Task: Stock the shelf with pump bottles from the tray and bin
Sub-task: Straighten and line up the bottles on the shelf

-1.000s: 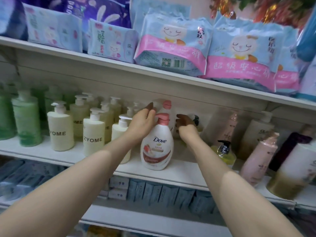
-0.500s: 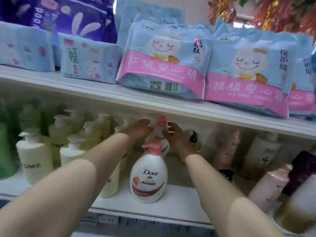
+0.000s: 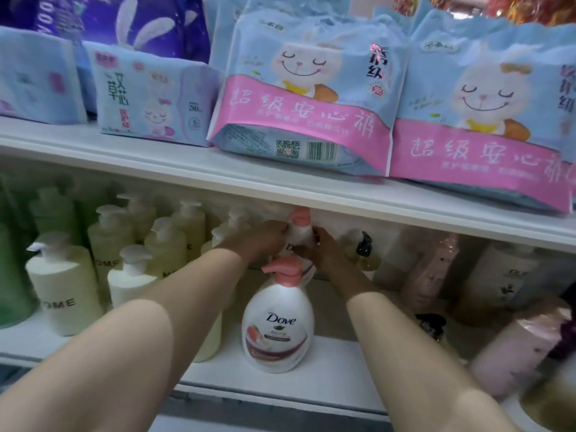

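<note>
A white Dove pump bottle with a pink pump (image 3: 278,322) stands at the front of the white shelf (image 3: 280,388). Behind it, deeper under the upper shelf, is a second Dove bottle (image 3: 299,230); only its pink pump and white shoulder show. My left hand (image 3: 265,240) grips that rear bottle from the left. My right hand (image 3: 321,252) grips it from the right. Both arms reach in over the shelf's front edge, one on each side of the front bottle.
Cream ZYOME pump bottles (image 3: 64,288) stand in rows at left, green bottles (image 3: 12,269) beyond them. Pink, brown and black-pump bottles (image 3: 436,269) crowd the right. The upper shelf board (image 3: 280,185) hangs low overhead, loaded with wipe packs (image 3: 305,98).
The view has moved closer and lower. Both hands have reached past the front Dove bottle and closed around the rear one, deeper in the shelf.
</note>
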### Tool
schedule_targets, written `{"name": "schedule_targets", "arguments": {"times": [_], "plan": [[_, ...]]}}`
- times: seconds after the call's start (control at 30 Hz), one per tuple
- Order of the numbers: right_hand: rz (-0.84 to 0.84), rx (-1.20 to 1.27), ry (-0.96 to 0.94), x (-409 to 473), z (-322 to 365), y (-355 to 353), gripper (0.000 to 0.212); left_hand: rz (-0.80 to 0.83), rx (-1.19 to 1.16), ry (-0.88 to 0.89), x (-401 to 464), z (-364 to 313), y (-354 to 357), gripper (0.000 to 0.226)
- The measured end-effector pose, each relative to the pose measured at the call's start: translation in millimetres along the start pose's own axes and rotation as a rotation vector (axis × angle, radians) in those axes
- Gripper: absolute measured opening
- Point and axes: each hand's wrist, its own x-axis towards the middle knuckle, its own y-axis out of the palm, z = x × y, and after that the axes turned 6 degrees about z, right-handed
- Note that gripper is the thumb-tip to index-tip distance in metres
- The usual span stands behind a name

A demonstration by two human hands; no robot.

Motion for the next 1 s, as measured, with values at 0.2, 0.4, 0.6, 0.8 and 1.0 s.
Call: {"name": "schedule_targets", "arguments": {"times": [0.2,0.4,0.6,0.8,1.0], "plan": [[0.069,-0.016,-0.008,-10,6,-1,0.06,0.027,0.147,-0.019,-14,-4,-8,0.034],[0.102,-0.037,-0.051,-28,9,4,0.061,0.08,0.279,-0.089,-37,-7,-18,0.03],[0.113,-0.084,-0.059,-46,12,7,0.059,0.095,0.333,-0.113,-64,-12,-22,0.031],[0.104,-0.086,-0.062,-53,11,10,0.05,0.127,0.283,-0.148,-82,-20,-24,0.027],[0.069,0.029,-0.049,-60,2,11,0.05,0.032,0.012,-0.153,-85,-12,-19,0.029]]}}
